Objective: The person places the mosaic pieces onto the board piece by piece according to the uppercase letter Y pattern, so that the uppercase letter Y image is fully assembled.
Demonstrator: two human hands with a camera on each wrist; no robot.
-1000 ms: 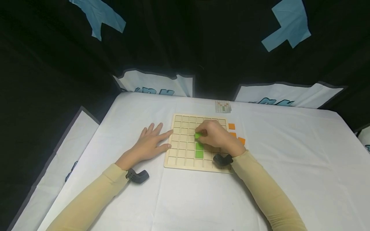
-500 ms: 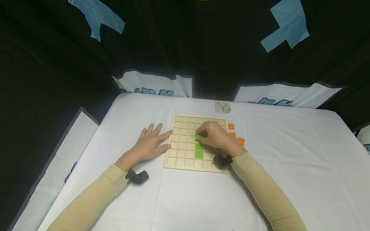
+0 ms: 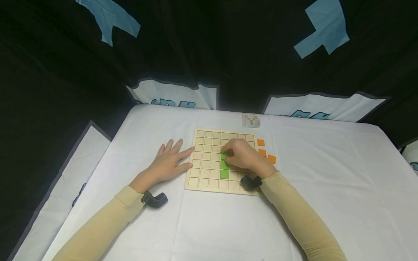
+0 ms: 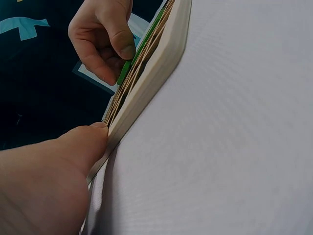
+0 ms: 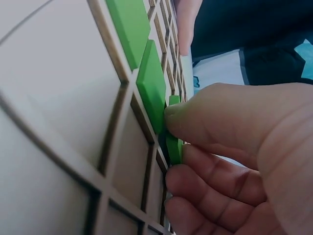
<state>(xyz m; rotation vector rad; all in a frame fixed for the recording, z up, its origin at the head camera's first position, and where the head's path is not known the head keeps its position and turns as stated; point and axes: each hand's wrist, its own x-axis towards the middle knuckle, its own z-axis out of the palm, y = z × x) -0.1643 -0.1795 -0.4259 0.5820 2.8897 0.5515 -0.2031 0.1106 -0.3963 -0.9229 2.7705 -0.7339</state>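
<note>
The left hand (image 3: 167,165), fingers spread, touches the board (image 3: 204,183); the right hand (image 3: 242,155), pinching the far green tile (image 5: 174,152), should lower it level.

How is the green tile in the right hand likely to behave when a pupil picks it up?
The green tile is probably stiff, since it shows no bend in the right hand. It looks thin, so it is likely light. Its flat faces and straight edges suggest it would not roll.

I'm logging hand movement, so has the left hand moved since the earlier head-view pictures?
No: in the head view, the left hand keeps its place at the left edge of the wooden board, with no visible shift either way.
</note>
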